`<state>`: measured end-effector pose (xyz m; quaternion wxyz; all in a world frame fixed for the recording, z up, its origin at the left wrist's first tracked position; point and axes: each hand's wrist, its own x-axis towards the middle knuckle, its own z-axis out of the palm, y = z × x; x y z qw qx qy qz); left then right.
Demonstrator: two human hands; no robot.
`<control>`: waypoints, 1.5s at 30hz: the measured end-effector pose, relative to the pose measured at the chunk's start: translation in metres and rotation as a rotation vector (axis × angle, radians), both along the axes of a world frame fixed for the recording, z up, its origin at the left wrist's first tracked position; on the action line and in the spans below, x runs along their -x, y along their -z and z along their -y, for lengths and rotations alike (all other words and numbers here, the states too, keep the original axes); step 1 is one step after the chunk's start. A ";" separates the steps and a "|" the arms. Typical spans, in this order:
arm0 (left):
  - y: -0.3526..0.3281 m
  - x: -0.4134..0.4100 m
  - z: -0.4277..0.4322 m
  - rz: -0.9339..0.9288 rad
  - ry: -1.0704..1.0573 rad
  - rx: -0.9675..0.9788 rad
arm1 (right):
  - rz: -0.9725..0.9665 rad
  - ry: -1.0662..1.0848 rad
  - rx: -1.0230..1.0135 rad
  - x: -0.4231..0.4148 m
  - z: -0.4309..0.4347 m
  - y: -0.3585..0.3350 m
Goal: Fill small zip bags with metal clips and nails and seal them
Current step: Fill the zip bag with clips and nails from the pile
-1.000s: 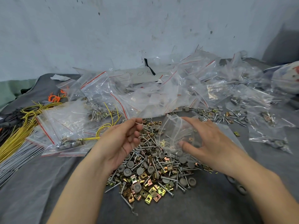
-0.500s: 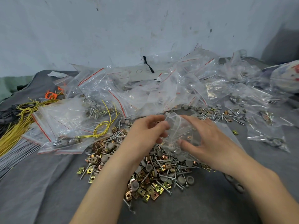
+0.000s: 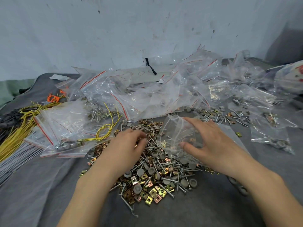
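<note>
Zip bag (image 3: 173, 131): one, gripped in right hand (image 3: 213, 145), above pile of clips and nails (image 3: 155, 179).
Left hand (image 3: 124, 146): fingers curled into pile; pinch unclear.

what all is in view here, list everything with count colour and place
small zip bag: one, clear, in the right hand over the pile
metal clips: many, brass and copper tones, loose pile at centre
nails: many, silver, mixed into that pile
round caps: many, grey, mixed into that pile
zip bags: many, clear with red strips, heaped behind and left of the pile
wires: a bundle, yellow, far left
ties: a few, orange, back left
cloth: one, grey, under everything
wall: one, pale, scuffed, behind
left hand: fingers down on the pile; any pinch is hidden
right hand: fingers and thumb hold the small zip bag
</note>
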<state>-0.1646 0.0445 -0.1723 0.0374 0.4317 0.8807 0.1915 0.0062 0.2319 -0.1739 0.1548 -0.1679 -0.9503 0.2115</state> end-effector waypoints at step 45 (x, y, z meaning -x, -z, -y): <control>-0.012 -0.009 -0.003 0.632 -0.048 -0.627 | -0.053 -0.017 -0.031 0.003 -0.002 0.004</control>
